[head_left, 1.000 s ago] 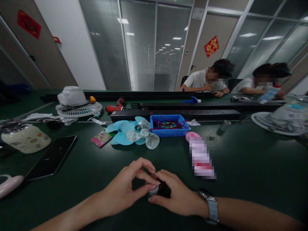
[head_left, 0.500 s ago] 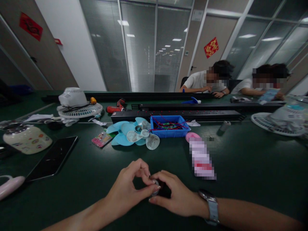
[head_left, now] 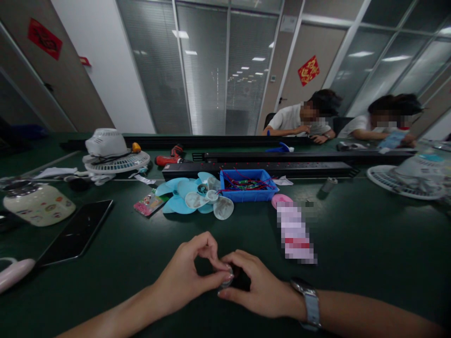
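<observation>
My left hand [head_left: 186, 277] and my right hand [head_left: 257, 286] meet low over the dark green table [head_left: 352, 253]. Between their fingertips sits a small round part [head_left: 226, 280], silvery with a dark body behind it. The left thumb and forefinger pinch its rim; the right fingers curl round its dark side. A watch [head_left: 310, 300] is on my right wrist. Beyond the hands lie pale blue and clear fan blades [head_left: 197, 195] and a blue tray [head_left: 247, 185] of wired parts.
A dark phone [head_left: 75, 230] and a cream jar [head_left: 37, 204] lie left; a pink object [head_left: 14, 272] sits at the left edge. White fan grilles [head_left: 112, 157] [head_left: 405, 180], a red screwdriver [head_left: 171, 157] and black power strips [head_left: 260, 166] stand farther back. Two people sit behind.
Both hands stay closed on the small part; the left fingers have shifted slightly on its rim. The view has barely moved.
</observation>
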